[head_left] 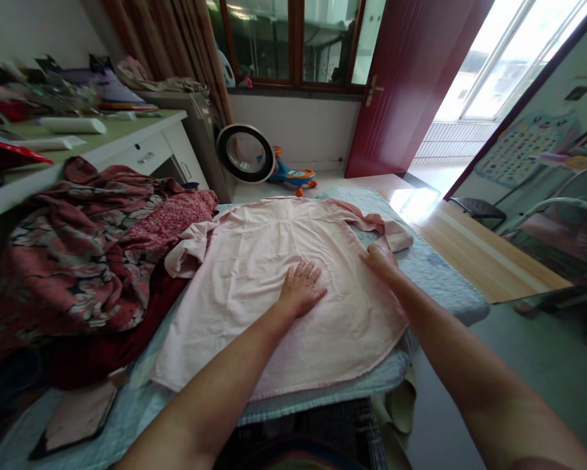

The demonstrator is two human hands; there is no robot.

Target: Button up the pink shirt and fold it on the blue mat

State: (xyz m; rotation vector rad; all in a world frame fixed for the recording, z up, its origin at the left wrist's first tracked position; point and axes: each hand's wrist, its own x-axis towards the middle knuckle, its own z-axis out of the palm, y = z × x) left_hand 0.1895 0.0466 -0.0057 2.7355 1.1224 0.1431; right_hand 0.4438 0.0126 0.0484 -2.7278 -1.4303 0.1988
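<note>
A pale pink long-sleeved shirt [254, 300] lies spread out, back side up, with its hem toward me and its collar end away. My left hand [301, 288] rests flat on the middle of the shirt, fingers spread. At the shirt's right side edge, my right hand [380, 261] is closed, its fingers pinching the fabric just below the right sleeve. That sleeve [396, 236] bends outward to the right. The left sleeve [189, 251] lies crumpled against a pile of clothes. Beneath the shirt is a light blue quilted cover [435, 274].
Floral red clothes [87, 241] are heaped on the left, with a phone-like flat pink item [78, 414] nearer me. Behind them stands a cluttered white desk [126, 156]. A washing machine's round door [245, 153] hangs open beyond. A wooden board [489, 251] lies right of the cover.
</note>
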